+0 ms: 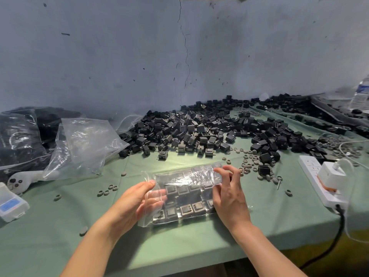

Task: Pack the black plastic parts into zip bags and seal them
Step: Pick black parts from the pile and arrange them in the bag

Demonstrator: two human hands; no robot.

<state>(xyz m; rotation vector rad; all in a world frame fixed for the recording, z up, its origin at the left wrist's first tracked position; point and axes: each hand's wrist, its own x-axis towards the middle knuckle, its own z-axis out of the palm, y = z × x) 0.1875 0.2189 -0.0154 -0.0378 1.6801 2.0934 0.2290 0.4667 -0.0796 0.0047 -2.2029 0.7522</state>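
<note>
A clear zip bag (pixel 185 194) filled with rows of black plastic parts lies on the green table in front of me. My left hand (pixel 135 202) holds the bag's open left end, thumb on top of the plastic and fingers under it. My right hand (pixel 229 194) rests on the bag's right end with its fingers spread and lightly bent over the parts. A large heap of loose black plastic parts (pixel 199 130) covers the table behind the bag.
Empty clear zip bags (pixel 83 142) and filled dark bags (pixel 20 136) lie at the left. A white scale (pixel 10 204) sits at the left edge. A white power strip (pixel 323 180) with a plug lies at the right, near small grey rings (pixel 249 164). A water bottle (pixel 362 94) stands far right.
</note>
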